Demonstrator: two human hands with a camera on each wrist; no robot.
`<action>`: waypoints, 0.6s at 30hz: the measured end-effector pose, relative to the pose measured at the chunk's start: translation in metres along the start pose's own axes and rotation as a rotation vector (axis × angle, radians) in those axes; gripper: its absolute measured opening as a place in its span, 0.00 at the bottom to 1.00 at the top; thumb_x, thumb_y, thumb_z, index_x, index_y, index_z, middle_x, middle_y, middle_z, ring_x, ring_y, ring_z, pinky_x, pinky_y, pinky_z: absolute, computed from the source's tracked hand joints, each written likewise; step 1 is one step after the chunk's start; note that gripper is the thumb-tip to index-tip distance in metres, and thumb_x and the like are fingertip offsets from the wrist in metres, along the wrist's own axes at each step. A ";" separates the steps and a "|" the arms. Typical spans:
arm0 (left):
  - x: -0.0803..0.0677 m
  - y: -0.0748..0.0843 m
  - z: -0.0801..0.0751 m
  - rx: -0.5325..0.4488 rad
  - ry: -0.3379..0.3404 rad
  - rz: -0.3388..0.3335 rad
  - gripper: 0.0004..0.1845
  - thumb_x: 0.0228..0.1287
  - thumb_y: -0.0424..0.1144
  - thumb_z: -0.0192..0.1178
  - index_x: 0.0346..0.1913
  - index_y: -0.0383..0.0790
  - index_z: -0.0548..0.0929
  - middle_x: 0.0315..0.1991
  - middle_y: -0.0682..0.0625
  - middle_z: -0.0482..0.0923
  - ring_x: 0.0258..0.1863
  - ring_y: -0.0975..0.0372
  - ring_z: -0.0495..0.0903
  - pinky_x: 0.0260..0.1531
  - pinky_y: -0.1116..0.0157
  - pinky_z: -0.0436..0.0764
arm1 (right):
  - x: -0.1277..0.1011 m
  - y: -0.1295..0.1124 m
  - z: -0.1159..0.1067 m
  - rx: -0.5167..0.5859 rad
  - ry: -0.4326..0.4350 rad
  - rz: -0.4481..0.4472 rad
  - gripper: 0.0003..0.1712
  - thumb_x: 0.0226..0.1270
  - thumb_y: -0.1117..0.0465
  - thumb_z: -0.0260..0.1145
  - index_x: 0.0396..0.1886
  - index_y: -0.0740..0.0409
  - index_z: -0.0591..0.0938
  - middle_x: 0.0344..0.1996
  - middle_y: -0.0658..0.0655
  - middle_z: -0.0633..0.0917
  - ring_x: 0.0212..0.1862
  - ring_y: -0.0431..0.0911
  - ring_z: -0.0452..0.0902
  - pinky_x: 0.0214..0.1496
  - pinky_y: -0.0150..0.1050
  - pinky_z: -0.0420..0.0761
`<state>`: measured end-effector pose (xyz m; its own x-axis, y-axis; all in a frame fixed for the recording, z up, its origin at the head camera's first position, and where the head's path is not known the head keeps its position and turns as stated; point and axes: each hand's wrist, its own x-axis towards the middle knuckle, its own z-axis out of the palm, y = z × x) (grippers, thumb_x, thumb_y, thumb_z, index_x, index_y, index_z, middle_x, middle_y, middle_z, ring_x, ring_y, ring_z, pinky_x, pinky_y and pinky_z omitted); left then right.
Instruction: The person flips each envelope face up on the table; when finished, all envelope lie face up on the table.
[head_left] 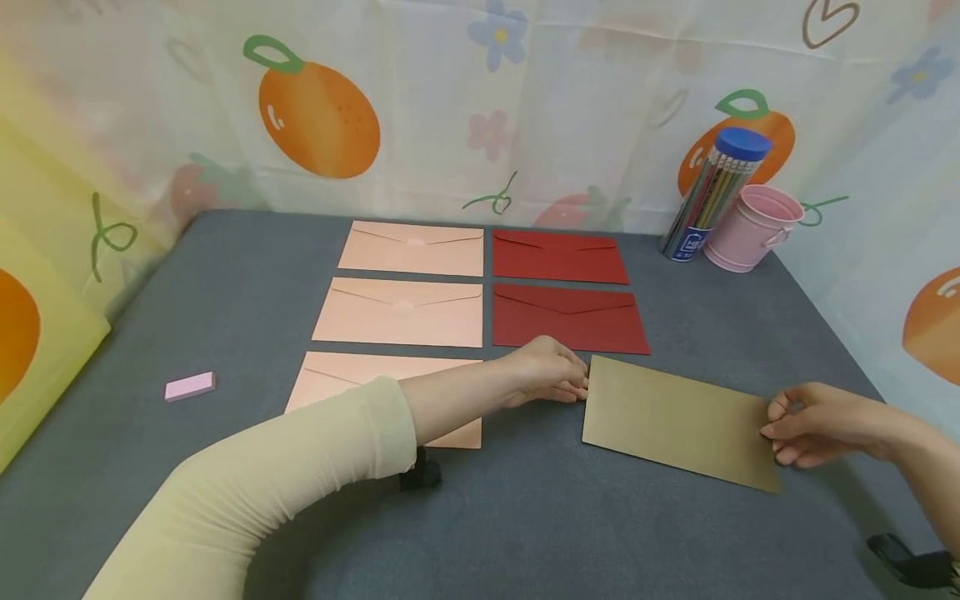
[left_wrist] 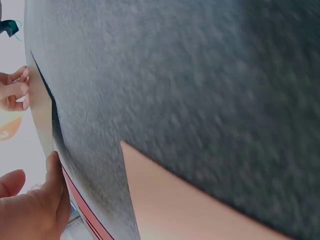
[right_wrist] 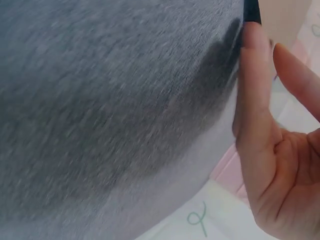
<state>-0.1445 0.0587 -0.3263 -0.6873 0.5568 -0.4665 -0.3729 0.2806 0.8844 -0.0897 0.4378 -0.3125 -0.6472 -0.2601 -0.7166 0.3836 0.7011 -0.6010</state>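
On the grey felt tabletop [head_left: 247, 275], walled by fruit-print curtains [head_left: 315, 117], a gold envelope [head_left: 678, 421] lies near the front edge, below the red envelopes [head_left: 566, 287]. Left hand [head_left: 551, 371] pinches its left edge, right hand [head_left: 813, 425] its right edge. Pink envelopes [head_left: 405, 283] line up leftward; pencil tube [head_left: 712, 196] and pink bucket [head_left: 750, 227] stand back right.

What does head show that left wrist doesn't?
Head only: three pale pink paper envelopes, the upper red envelope, blue-capped pencil tube, pink bucket, pink eraser block. Left wrist only: close view of the left thumb against the gold envelope's edge. Both: flat gold envelope, left hand and right hand holding its opposite ends, grey felt tabletop.
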 end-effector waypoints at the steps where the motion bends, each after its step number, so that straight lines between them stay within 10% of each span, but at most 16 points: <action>1: 0.000 0.000 -0.002 -0.002 0.011 0.006 0.22 0.68 0.27 0.55 0.63 0.23 0.73 0.55 0.35 0.82 0.42 0.59 0.85 0.57 0.61 0.84 | 0.002 -0.001 -0.001 0.011 -0.004 -0.014 0.11 0.75 0.59 0.57 0.42 0.62 0.68 0.36 0.52 0.82 0.33 0.39 0.84 0.36 0.34 0.86; 18: -0.002 0.002 -0.052 -0.041 0.135 0.050 0.20 0.64 0.27 0.62 0.59 0.27 0.79 0.50 0.38 0.83 0.38 0.63 0.83 0.59 0.62 0.83 | 0.021 -0.040 0.003 0.029 0.192 -0.119 0.35 0.76 0.59 0.57 0.70 0.78 0.55 0.38 0.44 0.82 0.38 0.36 0.83 0.45 0.33 0.88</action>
<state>-0.1761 0.0180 -0.3241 -0.7823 0.4584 -0.4218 -0.3590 0.2215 0.9067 -0.1167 0.4017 -0.3047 -0.8015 -0.2067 -0.5612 0.3142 0.6528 -0.6893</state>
